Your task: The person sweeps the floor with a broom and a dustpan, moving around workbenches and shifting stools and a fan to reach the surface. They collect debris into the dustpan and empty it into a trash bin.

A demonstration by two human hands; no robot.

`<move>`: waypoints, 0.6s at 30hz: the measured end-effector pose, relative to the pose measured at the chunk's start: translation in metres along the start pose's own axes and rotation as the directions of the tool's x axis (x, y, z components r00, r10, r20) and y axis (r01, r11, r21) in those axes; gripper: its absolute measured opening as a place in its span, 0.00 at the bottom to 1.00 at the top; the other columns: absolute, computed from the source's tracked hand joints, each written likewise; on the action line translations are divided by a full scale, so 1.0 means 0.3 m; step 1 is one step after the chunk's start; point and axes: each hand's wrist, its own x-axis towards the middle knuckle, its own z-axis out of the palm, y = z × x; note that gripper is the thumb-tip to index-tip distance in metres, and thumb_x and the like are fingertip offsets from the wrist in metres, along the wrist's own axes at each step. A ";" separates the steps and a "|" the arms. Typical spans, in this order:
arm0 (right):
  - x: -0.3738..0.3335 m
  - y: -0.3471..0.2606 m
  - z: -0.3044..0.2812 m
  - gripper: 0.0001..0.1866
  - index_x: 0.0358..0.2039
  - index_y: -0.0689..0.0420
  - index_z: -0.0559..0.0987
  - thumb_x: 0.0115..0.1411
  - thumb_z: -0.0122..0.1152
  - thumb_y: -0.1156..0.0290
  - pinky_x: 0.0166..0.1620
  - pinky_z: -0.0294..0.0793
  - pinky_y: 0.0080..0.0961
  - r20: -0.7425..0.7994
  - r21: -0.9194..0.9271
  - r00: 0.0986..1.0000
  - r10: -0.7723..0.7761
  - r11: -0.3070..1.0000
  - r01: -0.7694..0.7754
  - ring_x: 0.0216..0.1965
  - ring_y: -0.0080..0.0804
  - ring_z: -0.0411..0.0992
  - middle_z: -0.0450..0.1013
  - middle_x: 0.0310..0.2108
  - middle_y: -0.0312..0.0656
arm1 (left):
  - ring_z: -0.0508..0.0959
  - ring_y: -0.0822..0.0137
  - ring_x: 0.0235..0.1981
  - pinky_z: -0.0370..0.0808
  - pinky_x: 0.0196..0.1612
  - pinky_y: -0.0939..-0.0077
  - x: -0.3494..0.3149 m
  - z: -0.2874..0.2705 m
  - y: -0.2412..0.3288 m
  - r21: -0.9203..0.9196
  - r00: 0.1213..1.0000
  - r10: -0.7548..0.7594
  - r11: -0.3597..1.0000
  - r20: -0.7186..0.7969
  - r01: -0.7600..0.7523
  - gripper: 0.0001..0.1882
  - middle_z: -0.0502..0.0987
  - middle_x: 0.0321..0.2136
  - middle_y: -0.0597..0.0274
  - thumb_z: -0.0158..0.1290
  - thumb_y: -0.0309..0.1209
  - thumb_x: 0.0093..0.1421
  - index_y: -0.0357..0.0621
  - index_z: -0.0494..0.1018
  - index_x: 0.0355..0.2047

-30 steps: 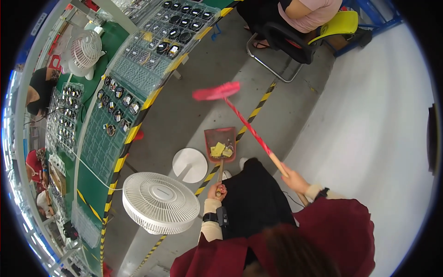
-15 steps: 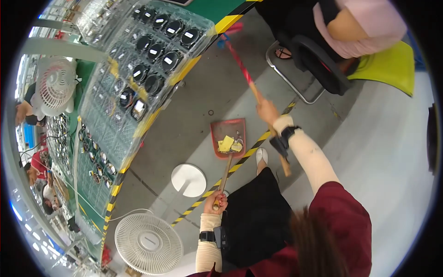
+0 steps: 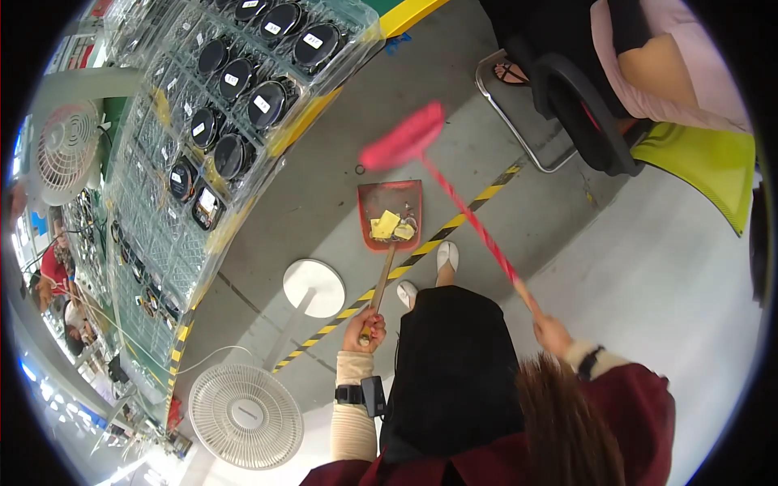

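My left hand (image 3: 364, 330) is closed around the wooden handle of a red dustpan (image 3: 364, 212), whose pan rests on the grey floor. Yellow scraps (image 3: 386, 224) and some small grey debris lie inside the pan near its handle end. My right hand (image 3: 553, 335) grips the wooden end of a broom (image 3: 467, 212) with a red-wrapped stick. The broom's pink-red head (image 3: 405, 138) is slightly blurred, beyond the dustpan's far edge and apart from it. A small dark ring (image 3: 361, 170) lies on the floor between the head and the pan.
On the left, a workbench (image 3: 312, 113) with a yellow-black edge carries trays of round black parts. A white standing fan (image 3: 245, 413) with a round base (image 3: 314, 288) stands at lower left. A person sits at upper right on a chair (image 3: 579, 113) with a green-yellow cloth (image 3: 701, 170).
My right hand has drawn back toward my body and right, pulling the broom head from beside the bench toward the dustpan. The left hand keeps its hold on the dustpan.
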 end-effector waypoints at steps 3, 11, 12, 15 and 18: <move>-0.259 -0.033 -0.077 0.33 0.56 0.46 0.48 0.50 0.46 0.74 0.24 0.64 0.40 0.325 0.251 0.923 0.205 0.922 -0.293 0.20 0.51 0.66 0.66 0.18 0.53 | 0.58 0.76 0.12 0.54 0.12 0.87 -0.006 -0.002 -0.011 0.017 1.000 0.020 1.000 0.006 -0.020 0.04 0.61 0.14 0.65 0.44 0.27 0.52 0.45 0.59 0.24; 0.036 -0.282 -0.182 0.29 0.55 0.45 0.54 0.52 0.47 0.74 0.25 0.65 0.28 -0.191 0.287 0.981 -0.018 0.955 0.074 0.18 0.44 0.67 0.68 0.21 0.53 | 0.58 0.76 0.12 0.53 0.12 0.87 -0.052 -0.102 -0.019 0.103 0.999 -0.020 0.995 0.030 0.017 0.05 0.61 0.14 0.66 0.44 0.26 0.51 0.47 0.58 0.26; 0.156 -0.279 -0.193 0.31 0.56 0.47 0.50 0.51 0.47 0.74 0.29 0.67 0.28 -0.275 0.225 0.953 -0.126 0.955 0.191 0.23 0.37 0.69 0.68 0.26 0.56 | 0.58 0.76 0.12 0.53 0.12 0.87 -0.051 -0.117 -0.014 0.125 0.999 -0.033 0.992 0.027 0.030 0.05 0.60 0.14 0.66 0.44 0.26 0.51 0.47 0.58 0.26; 0.425 -0.240 -0.204 0.33 0.57 0.45 0.46 0.51 0.44 0.74 0.24 0.64 0.33 -0.337 0.124 0.939 -0.069 0.985 0.117 0.19 0.37 0.66 0.66 0.20 0.56 | 0.58 0.76 0.12 0.53 0.12 0.87 -0.043 -0.149 0.004 0.174 0.999 -0.042 0.984 0.001 0.042 0.05 0.60 0.14 0.66 0.44 0.26 0.51 0.48 0.58 0.27; 0.341 -0.212 -0.098 0.33 0.57 0.44 0.45 0.51 0.43 0.75 0.24 0.64 0.32 -0.233 0.199 0.969 0.079 0.979 -0.032 0.18 0.35 0.64 0.65 0.19 0.57 | 0.59 0.75 0.12 0.54 0.11 0.86 -0.030 -0.160 0.020 0.235 1.000 -0.026 0.972 -0.012 0.028 0.06 0.60 0.14 0.66 0.43 0.26 0.52 0.49 0.58 0.28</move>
